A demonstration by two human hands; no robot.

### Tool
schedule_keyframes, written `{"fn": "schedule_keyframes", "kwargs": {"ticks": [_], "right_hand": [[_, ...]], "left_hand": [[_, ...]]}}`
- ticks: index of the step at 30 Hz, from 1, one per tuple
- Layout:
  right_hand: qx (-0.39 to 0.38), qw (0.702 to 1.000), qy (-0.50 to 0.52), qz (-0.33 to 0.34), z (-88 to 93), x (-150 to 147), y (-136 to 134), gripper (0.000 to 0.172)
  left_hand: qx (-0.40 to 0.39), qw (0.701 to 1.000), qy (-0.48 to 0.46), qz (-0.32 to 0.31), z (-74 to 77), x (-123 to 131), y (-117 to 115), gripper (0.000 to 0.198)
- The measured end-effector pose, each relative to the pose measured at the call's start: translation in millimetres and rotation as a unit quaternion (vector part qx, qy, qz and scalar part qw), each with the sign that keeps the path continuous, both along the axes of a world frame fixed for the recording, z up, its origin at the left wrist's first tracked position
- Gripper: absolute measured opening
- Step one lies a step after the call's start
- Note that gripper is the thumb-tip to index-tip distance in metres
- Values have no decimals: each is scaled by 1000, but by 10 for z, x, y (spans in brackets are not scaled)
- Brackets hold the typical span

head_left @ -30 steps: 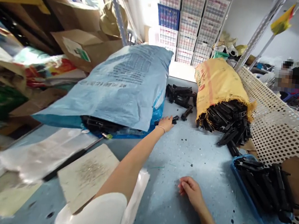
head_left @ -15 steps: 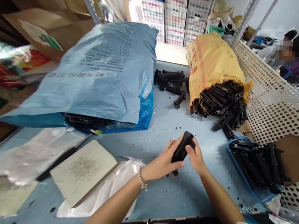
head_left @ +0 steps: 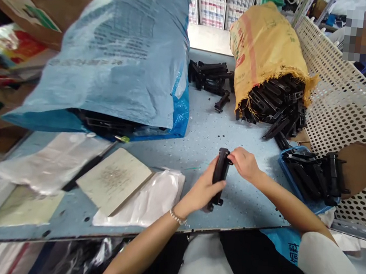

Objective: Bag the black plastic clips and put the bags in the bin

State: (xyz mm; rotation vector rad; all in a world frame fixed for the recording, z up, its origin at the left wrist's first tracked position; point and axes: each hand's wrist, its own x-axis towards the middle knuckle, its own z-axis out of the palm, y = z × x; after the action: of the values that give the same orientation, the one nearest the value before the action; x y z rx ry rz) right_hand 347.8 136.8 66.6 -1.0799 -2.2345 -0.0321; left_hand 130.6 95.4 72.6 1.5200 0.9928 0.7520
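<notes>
My left hand (head_left: 199, 192) is wrapped around a long black plastic part (head_left: 221, 167), held nearly upright over the blue worktable. The part has small lugs at both ends. At its upper right corner, my right hand (head_left: 246, 164) has its fingers pinched together against the edge; anything small between the fingertips is hidden. To the right, a blue basket (head_left: 321, 208) holds several similar black parts (head_left: 310, 172). More such parts spill from the mouth of a yellow woven sack (head_left: 267, 45) farther back.
A large blue plastic sack (head_left: 119, 60) with black parts inside lies at the left. In front of it are a square pale board (head_left: 115, 180) and clear plastic bags (head_left: 150, 203). Loose black parts (head_left: 210, 76) lie between the sacks. A perforated cream panel (head_left: 346, 102) borders the right side.
My right hand has shifted from the part's side to its upper right corner, fingers now pinched. The part stands more upright in my left hand. The view has tilted downward.
</notes>
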Motion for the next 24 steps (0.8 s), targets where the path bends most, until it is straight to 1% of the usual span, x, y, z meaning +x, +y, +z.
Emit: {"fn": "schedule_keyframes", "kwargs": {"ticks": [2,3,4,6,7,9,10,12,13,14,15,16,17,18,19,20,21,22,23,24], "right_hand": [[-32,999,26,-24,4,-79,-125,35],[-39,999,17,-14,-6,-132,-214,37],[-38,999,-6,10,-26,-192,-315,38],[-20,996,-66,64,-92,-321,-521,41],[-11,993,-91,77,-137,-382,-610,42],[-3,990,-116,75,-240,-475,-724,40],[-8,990,-120,76,-292,-497,-733,40],[-39,988,-114,94,-377,-461,-629,40],[-64,988,-101,93,-401,-393,-509,39],[-91,991,-76,66,-407,-289,-346,36],[-119,992,-38,10,-396,-151,-147,32],[-143,986,15,-82,-368,15,77,27],[-155,960,82,-217,-330,197,310,23],[-166,911,149,-346,-287,383,536,25],[-173,844,220,-457,-247,558,739,36],[-186,775,292,-529,-215,710,906,50],[-196,726,342,-564,-193,830,1029,64],[-203,691,382,-579,-182,913,1106,73],[-210,675,412,-575,-181,956,1136,79],[-215,673,434,-559,-187,960,1125,80]], "left_hand": [[-22,997,-13,72,-48,-15,50,78],[-30,994,-15,106,-63,-29,81,77],[-34,991,-14,131,-73,-42,108,75],[-38,988,-14,150,-85,-50,147,72],[-40,987,-17,155,-95,-44,156,70],[-51,983,-30,171,-143,-20,159,66],[-62,981,-42,181,-186,-7,154,64],[-94,973,-57,204,-314,17,126,57],[-109,971,-50,207,-397,29,100,52],[-117,972,-30,203,-489,44,62,47],[-117,975,2,188,-587,64,10,43],[-103,980,42,166,-687,90,-53,40],[-72,984,84,142,-785,122,-126,38],[-30,984,124,121,-878,156,-202,36],[18,981,161,110,-961,190,-275,35],[65,972,196,110,-1033,218,-336,35],[101,962,225,115,-1089,236,-379,35],[126,953,246,124,-1129,239,-399,36],[138,948,256,128,-1150,228,-395,38],[142,948,253,129,-1151,205,-368,40]]}}
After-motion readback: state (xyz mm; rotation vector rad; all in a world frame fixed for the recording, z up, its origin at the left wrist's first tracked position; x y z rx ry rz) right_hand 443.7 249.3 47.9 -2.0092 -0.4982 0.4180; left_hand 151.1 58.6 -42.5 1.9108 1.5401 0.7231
